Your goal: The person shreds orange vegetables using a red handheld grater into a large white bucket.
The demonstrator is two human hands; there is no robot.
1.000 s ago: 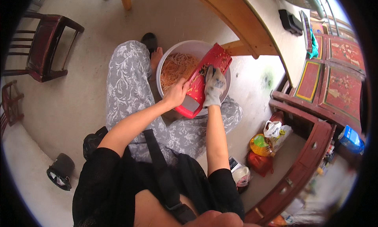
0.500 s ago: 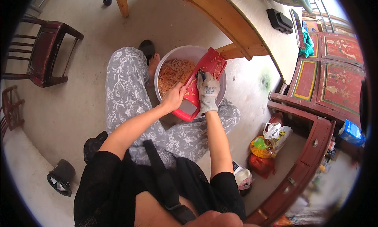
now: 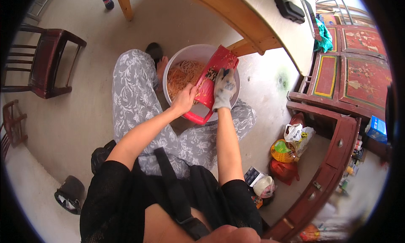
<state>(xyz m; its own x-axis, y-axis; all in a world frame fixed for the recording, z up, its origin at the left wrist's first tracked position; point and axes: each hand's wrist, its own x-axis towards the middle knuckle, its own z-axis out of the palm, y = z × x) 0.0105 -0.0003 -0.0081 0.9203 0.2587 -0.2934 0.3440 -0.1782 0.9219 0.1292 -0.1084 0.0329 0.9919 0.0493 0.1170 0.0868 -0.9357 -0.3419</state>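
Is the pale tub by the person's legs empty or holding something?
Not empty: orange shreds lie inside the pale tub, left of the red grater. Their depth I cannot tell; the grater hides part.

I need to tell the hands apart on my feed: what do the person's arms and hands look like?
The left hand is bare; the right wears a light grey glove, dark around the fingers. Black sleeves leave both forearms bare.

Red grater (image 3: 206,89) tilted over wht tub (image 3: 201,52) w/ shreds (image 3: 181,76).
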